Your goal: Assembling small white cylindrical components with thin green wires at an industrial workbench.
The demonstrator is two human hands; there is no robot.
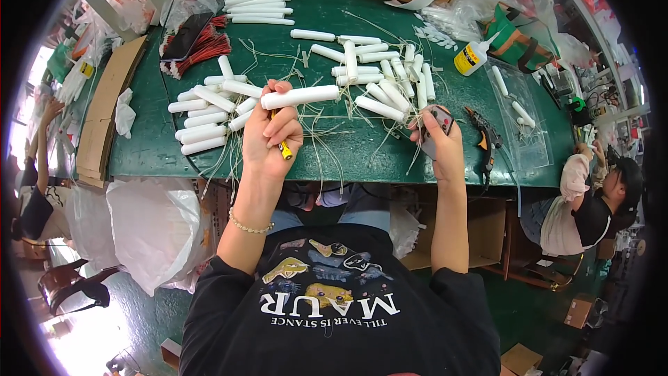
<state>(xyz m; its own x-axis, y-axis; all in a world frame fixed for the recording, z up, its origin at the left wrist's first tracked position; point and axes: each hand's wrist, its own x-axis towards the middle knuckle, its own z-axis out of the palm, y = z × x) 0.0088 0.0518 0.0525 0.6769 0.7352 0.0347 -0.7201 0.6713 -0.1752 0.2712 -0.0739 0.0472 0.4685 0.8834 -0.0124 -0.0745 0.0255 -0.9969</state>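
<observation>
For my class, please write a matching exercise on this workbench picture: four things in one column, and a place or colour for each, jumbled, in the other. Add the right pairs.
Things
1. dark phone
2. slim pen-like tool
3. grey device
4. squeeze bottle

Places and colours
A. in the right hand
B. white and yellow
C. on a bundle of red wires
D. in the left hand, along with a white tube

Pairs: 1-C, 2-D, 3-A, 4-B
</observation>
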